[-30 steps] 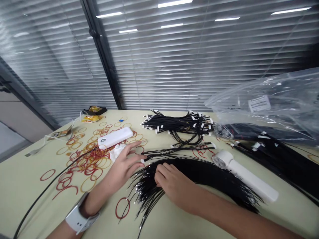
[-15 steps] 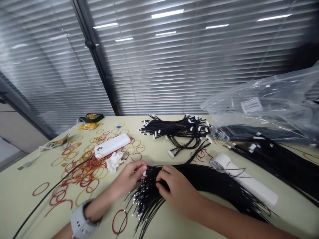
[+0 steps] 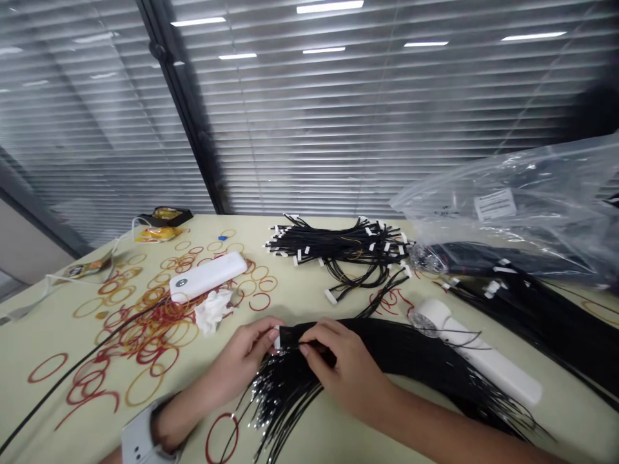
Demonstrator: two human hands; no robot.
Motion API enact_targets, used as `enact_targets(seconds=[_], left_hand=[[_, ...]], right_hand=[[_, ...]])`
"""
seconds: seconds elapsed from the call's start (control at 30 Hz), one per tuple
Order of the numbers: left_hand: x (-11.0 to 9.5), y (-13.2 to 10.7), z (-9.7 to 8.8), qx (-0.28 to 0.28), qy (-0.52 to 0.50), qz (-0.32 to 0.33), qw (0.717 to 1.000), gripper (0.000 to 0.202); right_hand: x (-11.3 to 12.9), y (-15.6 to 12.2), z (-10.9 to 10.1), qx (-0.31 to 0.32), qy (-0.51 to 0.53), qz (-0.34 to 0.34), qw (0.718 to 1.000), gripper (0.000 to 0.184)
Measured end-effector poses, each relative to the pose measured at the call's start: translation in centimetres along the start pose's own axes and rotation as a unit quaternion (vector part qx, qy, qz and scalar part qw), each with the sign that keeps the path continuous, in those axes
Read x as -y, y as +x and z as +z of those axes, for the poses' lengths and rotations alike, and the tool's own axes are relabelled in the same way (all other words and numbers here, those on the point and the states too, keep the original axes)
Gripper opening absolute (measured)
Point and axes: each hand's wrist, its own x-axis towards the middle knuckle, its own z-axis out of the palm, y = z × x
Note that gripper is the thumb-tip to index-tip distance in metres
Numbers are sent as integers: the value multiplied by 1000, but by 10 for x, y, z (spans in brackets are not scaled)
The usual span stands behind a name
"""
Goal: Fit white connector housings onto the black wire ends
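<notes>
In the middle of the table, my left hand [image 3: 251, 351] pinches a small white connector [image 3: 277, 338] between thumb and fingers. Just right of it, my right hand [image 3: 341, 361] has thumb and index finger pressed together on a thin black wire [image 3: 294, 343] close to the connector. Whether the wire's tip sits inside the connector I cannot tell. Under both hands lies a thick bundle of black wires [image 3: 406, 348], its shiny metal-tipped ends [image 3: 271, 393] fanned out below my left hand.
Many red and yellow rubber bands [image 3: 159, 316] lie on the left, around a white power bank [image 3: 207, 277] and a crumpled tissue [image 3: 213, 310]. Finished-looking cables with white connectors [image 3: 338, 245] are piled behind. At right are a white handheld fan [image 3: 498, 367] and a clear plastic bag [image 3: 532, 193].
My right hand has come slightly closer to my left, and the connector now shows more plainly between them. The view has shifted a little to the right.
</notes>
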Motion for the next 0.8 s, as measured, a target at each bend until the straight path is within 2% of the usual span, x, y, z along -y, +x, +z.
enact_targets(seconds=[0.13, 0.3, 0.47, 0.57, 0.67, 0.8], left_hand=[[0, 1, -1, 0, 11, 9, 1000, 26], [0, -1, -2, -7, 44, 20, 999, 24], [-6, -3, -3, -13, 132, 84, 988, 20], [-7, -4, -3, -14, 166, 101, 981, 20], [-5, -6, -2, -15, 154, 82, 985, 20], [-5, -7, 2, -6, 44, 6, 999, 26]], right_hand=[[2, 0, -1, 6, 3, -10, 1000, 12], [-3, 1, -1, -14, 2, 1, 1000, 13], [-5, 1, -1, -25, -26, 12, 999, 14], [-4, -1, 1, -22, -44, 11, 999, 15], [-4, -3, 3, -16, -55, -4, 998, 15], [-5, -3, 3, -24, -43, -13, 999, 14]])
